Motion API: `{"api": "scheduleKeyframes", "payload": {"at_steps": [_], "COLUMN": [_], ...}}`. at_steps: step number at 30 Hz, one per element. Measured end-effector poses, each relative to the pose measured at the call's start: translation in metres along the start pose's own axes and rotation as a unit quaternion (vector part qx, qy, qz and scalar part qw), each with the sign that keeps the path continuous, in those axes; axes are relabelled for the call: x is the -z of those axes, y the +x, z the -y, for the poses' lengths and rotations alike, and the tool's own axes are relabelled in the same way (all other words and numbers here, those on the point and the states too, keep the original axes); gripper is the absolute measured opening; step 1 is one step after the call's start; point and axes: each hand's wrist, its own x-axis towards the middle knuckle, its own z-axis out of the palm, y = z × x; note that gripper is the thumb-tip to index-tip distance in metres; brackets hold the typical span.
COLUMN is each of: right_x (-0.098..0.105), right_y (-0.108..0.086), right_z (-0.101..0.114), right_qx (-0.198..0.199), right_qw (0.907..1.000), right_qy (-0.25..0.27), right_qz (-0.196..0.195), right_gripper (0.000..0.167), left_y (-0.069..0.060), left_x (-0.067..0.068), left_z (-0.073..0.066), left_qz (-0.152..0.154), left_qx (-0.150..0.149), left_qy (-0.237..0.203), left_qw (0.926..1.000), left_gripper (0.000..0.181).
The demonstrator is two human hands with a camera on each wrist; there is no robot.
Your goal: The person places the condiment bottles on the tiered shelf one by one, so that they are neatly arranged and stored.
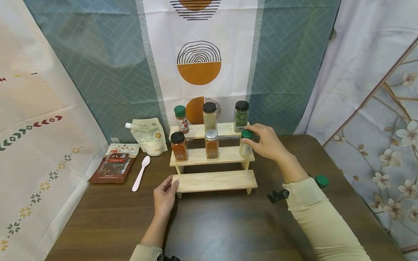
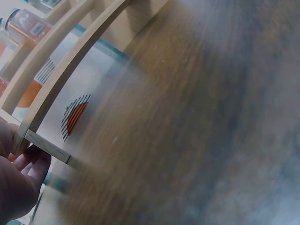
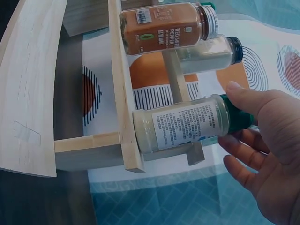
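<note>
A three-step wooden spice rack [image 1: 213,181] stands on the brown table. My left hand [image 1: 164,195] grips the left end of its lowest step, thumb on top and fingers below. On the right end of the middle step is a spice jar [image 3: 183,123] with a green lid and pale contents; my right hand [image 1: 266,141] pinches it by the lid. Sharing that step are a silver-lidded red pepper jar [image 1: 212,145] and a black-lidded jar of orange-red spice [image 1: 179,146]. The top step bears a green-lidded jar [image 1: 181,119], a black-lidded pale jar [image 1: 210,116] and a jar of green herbs [image 1: 241,116].
Left of the rack lie a pink spoon [image 1: 141,173] and a red-brown spice packet [image 1: 115,163], with a cream spouted pouch [image 1: 148,136] behind them. Another green lid [image 1: 322,181] shows beyond my right forearm. Patterned cloths [image 1: 287,65] hang at the back and sides.
</note>
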Motion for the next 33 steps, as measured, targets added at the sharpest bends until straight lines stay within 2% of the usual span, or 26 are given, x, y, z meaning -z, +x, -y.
{"api": "scheduleKeyframes", "payload": {"at_steps": [5,10,18,26,33], "right_x": [-0.003,-0.004,-0.007,-0.003,0.009], "right_y": [0.001,-0.001,-0.007,-0.029,-0.059], "right_z": [-0.001,-0.003,-0.007,-0.017,-0.025], "right_qx": [0.006,-0.003,-0.016,-0.013,-0.037], "right_qw": [0.9999,1.0,0.9998,0.9993,0.9992], "right_qy": [-0.004,-0.001,0.004,-0.005,-0.006], "right_qz": [-0.009,-0.009,-0.007,-0.035,-0.009], "right_gripper": [0.046,0.047,0.059,0.059,0.058], "left_y": [-0.001,-0.001,-0.001,-0.002,-0.001], "left_x": [0.001,0.0,0.001,0.001,0.001], "left_z": [0.0,-0.001,0.0,-0.001,-0.001], "left_qz": [0.006,0.006,0.008,0.007,0.007], "left_qx": [0.008,0.002,-0.001,0.005,0.001], "left_qy": [0.003,-0.002,0.002,-0.003,0.001], "left_qw": [0.9999,1.0,1.0,1.0,1.0], "left_gripper": [0.039,0.038,0.038,0.038,0.038]}}
